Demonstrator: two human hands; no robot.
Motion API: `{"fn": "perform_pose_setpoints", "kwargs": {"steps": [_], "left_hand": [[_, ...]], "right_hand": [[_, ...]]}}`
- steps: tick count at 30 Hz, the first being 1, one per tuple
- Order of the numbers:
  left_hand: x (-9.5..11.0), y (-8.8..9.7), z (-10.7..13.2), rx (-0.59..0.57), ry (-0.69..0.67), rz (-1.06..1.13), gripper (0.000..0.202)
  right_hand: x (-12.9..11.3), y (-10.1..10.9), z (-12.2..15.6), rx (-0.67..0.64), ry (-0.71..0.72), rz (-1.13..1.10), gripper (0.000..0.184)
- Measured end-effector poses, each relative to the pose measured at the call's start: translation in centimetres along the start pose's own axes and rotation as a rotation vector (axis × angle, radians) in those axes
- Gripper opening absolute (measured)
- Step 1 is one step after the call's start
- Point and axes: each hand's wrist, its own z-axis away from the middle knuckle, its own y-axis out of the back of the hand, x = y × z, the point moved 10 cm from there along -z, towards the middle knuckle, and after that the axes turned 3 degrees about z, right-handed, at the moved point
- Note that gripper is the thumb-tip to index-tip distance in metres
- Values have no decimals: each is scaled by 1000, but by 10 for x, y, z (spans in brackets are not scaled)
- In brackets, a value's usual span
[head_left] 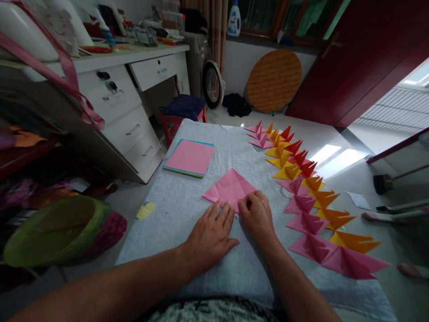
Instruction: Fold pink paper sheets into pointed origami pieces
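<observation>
Two hands pressing a fold into a pink sheet on a grey cloth

A partly folded pink paper (230, 187) lies in the middle of a grey cloth (187, 210) that covers a long table, directly in front of the person. Its flaps meet at a central crease, so it forms a flat, pointed shape.

The left hand (209, 235) lies palm down with its fingers released and spread. The fingertips rest on the paper's near edge, seemingly to pin it so it cannot slide. The right hand (258, 214) is just beside it, fingers bent and clenched onto the near corner of the paper, apparently to sharpen a crease there.

To the left of the paper, a little further away, sits a stack of square sheets (190, 157) with a pink one on top, within easy reach. Along the right edge of the cloth runs a long row of folded pieces (301, 197) in pink, yellow, orange and red, overlapping one another like scales. They look set out of the way of the hands. A small yellow scrap (146, 210) lies at the cloth's left edge.

Beyond the table stand a white desk with drawers (134, 116), a red stool (182, 114), and a round wooden board (274, 79) leaning against the wall. A green bag (53, 228) sits low on the left
</observation>
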Motion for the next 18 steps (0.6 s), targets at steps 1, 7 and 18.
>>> {"fn": "perform_pose_setpoints", "kwargs": {"steps": [1, 7, 18], "left_hand": [[-1, -1, 1, -9, 25, -6, 73], [-3, -3, 6, -12, 98, -14, 84], [-3, 2, 7, -16, 115, -42, 84]], "right_hand": [[0, 0, 0, 1, -5, -5, 22], [4, -1, -1, -31, -60, -25, 21], [4, -1, -2, -41, -72, 37, 21]]}}
